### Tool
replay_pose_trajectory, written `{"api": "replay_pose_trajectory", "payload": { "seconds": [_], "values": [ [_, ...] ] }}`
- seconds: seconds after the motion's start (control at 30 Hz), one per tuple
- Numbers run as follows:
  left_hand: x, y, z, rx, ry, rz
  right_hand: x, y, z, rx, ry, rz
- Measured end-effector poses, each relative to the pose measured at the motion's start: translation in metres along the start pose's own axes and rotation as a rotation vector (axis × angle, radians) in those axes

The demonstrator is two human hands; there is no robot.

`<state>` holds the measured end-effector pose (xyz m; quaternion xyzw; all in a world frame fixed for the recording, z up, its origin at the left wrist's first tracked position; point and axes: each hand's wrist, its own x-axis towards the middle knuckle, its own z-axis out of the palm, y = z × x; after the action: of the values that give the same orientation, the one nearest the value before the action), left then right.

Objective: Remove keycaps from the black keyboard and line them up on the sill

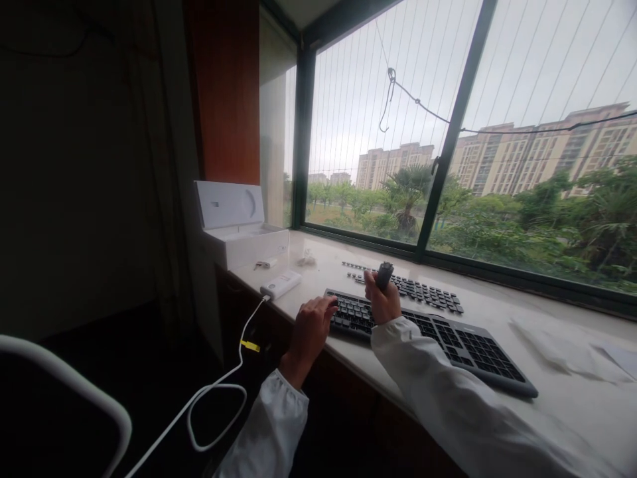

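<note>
At the centre of the frame, a dark keyboard [472, 352] lies slanted on a pale worktop [485, 304]. The left hand [309, 330] has its fingers bent at the keyboard's left end; whether they grip a key cannot be told. The right hand [386, 305], above the keys, has its fingers closed around a small dark object [384, 275]. Loose keycaps [430, 294] lie in rows just behind; a brushing sleeve could scatter them, and the right forearm crosses the keyboard, hiding keys. Left of centre, a white cable [242, 348] hanging from a white device [281, 285] could snag and drag it off the edge. An open white box [245, 244] stands beyond; white sheets [552, 345] lie at right.
</note>
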<state>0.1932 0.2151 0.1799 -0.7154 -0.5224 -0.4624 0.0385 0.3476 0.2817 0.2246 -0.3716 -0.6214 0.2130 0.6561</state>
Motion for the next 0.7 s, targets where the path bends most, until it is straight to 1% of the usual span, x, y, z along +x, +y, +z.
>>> {"api": "replay_pose_trajectory", "payload": {
  "seconds": [0.03, 0.1, 0.17, 0.23, 0.3, 0.37, 0.43, 0.47, 0.57, 0.63, 0.7],
  "values": [
    [-0.001, 0.002, -0.002, -0.002, -0.005, 0.008, 0.0, -0.002, -0.011, -0.147, -0.083, -0.083],
    [-0.004, 0.004, -0.004, -0.006, -0.011, 0.018, -0.002, -0.004, -0.034, -0.396, -0.239, -0.305],
    [-0.005, 0.005, -0.006, -0.006, -0.015, 0.023, -0.008, -0.005, -0.057, -0.518, -0.451, -0.489],
    [-0.005, 0.006, -0.005, -0.002, -0.021, 0.031, -0.018, -0.004, -0.079, -0.607, -0.579, -0.647],
    [-0.004, 0.005, -0.004, 0.006, -0.023, 0.042, -0.03, -0.001, -0.098, -0.686, -0.629, -0.781],
    [-0.003, 0.005, -0.002, 0.018, -0.023, 0.052, -0.041, 0.004, -0.114, -0.722, -0.642, -0.869],
    [-0.002, 0.004, 0.0, 0.032, -0.031, 0.056, -0.049, 0.011, -0.126, -0.724, -0.632, -0.894],
    [0.0, 0.004, 0.001, 0.04, -0.039, 0.057, -0.052, 0.015, -0.13, -0.716, -0.622, -0.884],
    [0.008, 0.002, 0.002, 0.069, -0.055, 0.057, -0.056, 0.024, -0.134, -0.673, -0.592, -0.792],
    [0.021, -0.002, 0.003, 0.088, -0.048, 0.051, -0.057, 0.026, -0.133, -0.652, -0.582, -0.731],
    [0.041, -0.009, 0.006, 0.106, -0.046, 0.038, -0.057, 0.026, -0.13, -0.644, -0.569, -0.705]
  ]
}}
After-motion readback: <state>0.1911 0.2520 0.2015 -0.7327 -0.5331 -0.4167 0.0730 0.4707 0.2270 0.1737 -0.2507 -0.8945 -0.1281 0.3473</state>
